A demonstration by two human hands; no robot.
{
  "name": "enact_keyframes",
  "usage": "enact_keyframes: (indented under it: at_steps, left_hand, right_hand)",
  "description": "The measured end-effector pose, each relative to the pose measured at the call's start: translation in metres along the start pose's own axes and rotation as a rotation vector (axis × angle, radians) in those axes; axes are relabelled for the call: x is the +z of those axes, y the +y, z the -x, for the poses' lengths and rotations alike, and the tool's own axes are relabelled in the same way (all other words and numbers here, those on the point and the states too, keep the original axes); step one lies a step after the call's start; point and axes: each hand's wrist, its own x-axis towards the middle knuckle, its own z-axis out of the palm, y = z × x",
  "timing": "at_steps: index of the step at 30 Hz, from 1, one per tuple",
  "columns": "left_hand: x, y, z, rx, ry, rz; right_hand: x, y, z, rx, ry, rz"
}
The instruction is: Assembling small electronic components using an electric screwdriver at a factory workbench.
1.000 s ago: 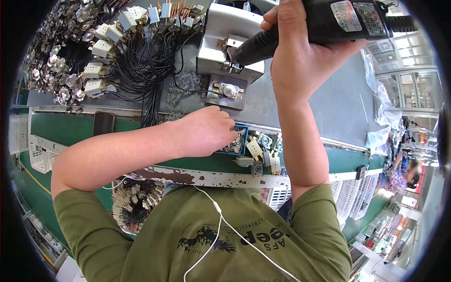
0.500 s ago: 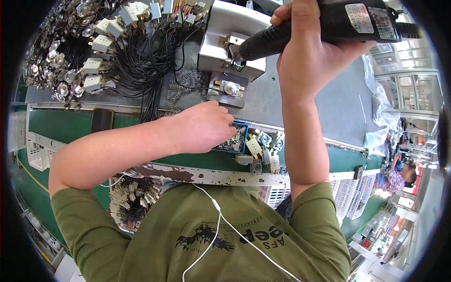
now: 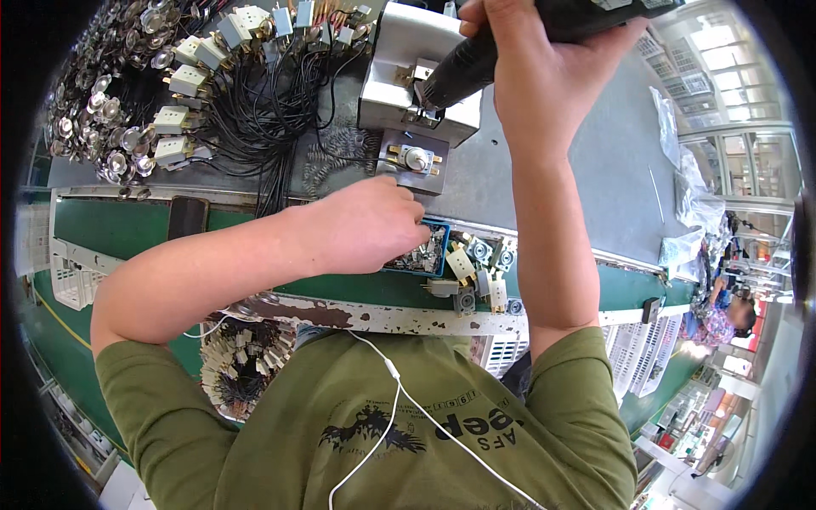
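The right hand (image 3: 548, 81) grips the black power tool (image 3: 476, 68), presumably steadying its nose at the metal fixture (image 3: 395, 42). The left hand (image 3: 374, 225) curls over the blue tray (image 3: 444, 251), likely set at the tabletop's (image 3: 603, 187) front edge for reach; its fingertip hold cannot be told.

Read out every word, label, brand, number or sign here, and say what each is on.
Olive-green T-shirt: dark printed lettering and small numerals, upside down; the largest letters are clear, but I won't copy them; the smallest are too small to read.
Black handheld power tool in the right hand: label, cut off and unreadable.
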Motion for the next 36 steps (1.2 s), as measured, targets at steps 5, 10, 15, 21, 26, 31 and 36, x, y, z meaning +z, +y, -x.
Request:
enact_keyframes:
  at_steps: [5,10,15,21,26,31,36]
  left_hand:
    - [-0.044,-0.009,0.007,-0.163,0.31,-0.004]
    - [-0.041,-0.032,0.009,-0.321,0.419,0.034]
    - [-0.006,-0.035,0.007,-0.292,0.387,-0.04]
    - [0.003,-0.046,0.004,-0.213,0.528,-0.123]
    - [0.0,-0.04,0.004,-0.233,0.499,-0.132]
    - [0.001,-0.044,0.005,-0.25,0.467,-0.134]
    - [0.006,-0.048,0.013,-0.238,0.469,-0.066]
  right_hand:
    - [-0.004,0.006,-0.006,-0.022,-0.065,-0.084]
    - [-0.003,0.013,-0.01,-0.228,-0.064,-0.063]
    - [-0.016,-0.009,0.014,-0.076,-0.14,-0.164]
    - [-0.012,-0.019,0.032,-0.008,-0.023,-0.258]
    - [-0.017,-0.008,0.033,0.003,-0.033,-0.313]
    - [-0.017,-0.004,0.035,-0.005,-0.022,-0.29]
    - [-0.014,-0.002,0.038,-0.019,-0.025,-0.268]
